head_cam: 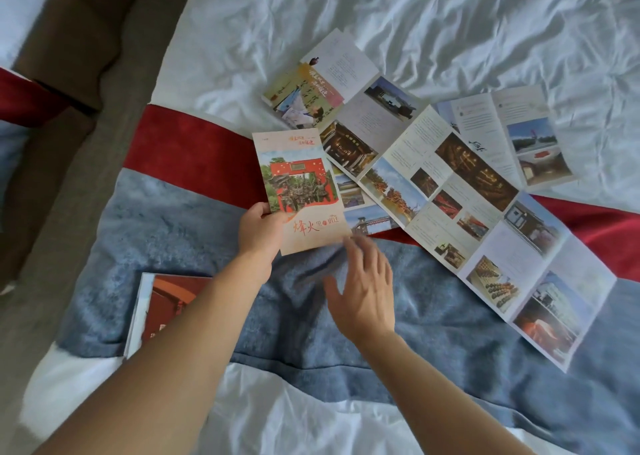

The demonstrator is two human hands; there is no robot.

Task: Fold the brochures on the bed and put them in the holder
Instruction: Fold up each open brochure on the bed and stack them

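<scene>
My left hand [258, 235] grips the lower left edge of a folded brochure [299, 184] with a red gate photo on its cover, held just above the bed. My right hand [363, 288] hovers with fingers spread just below the brochure's lower right corner, blurred and holding nothing. A long unfolded brochure [460, 219] lies spread diagonally across the bed to the right. Another unfolded one [512, 136] lies behind it. A folded brochure [304, 96] rests further back. The holder [145, 312], red-fronted with pale sides, lies at the lower left, partly hidden by my left forearm.
The bed has a crumpled white sheet [433, 22] and a blue and red runner [194, 233]. The bed's left edge drops to a brown floor and furniture [69, 39].
</scene>
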